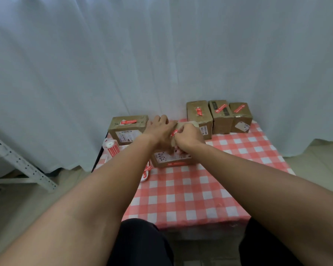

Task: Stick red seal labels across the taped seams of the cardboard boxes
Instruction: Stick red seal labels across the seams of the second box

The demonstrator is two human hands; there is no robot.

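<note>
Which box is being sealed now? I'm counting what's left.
The box under both hands, handwritten "4424" on its front; the other four stand apart, already labelled.

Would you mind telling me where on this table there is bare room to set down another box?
The near half of the red-and-white checked tablecloth, in front of the brown cardboard box under both hands, is bare. So is the right side, before the three sealed boxes. The left edge is crowded: label roll, loose backing strip.
</note>
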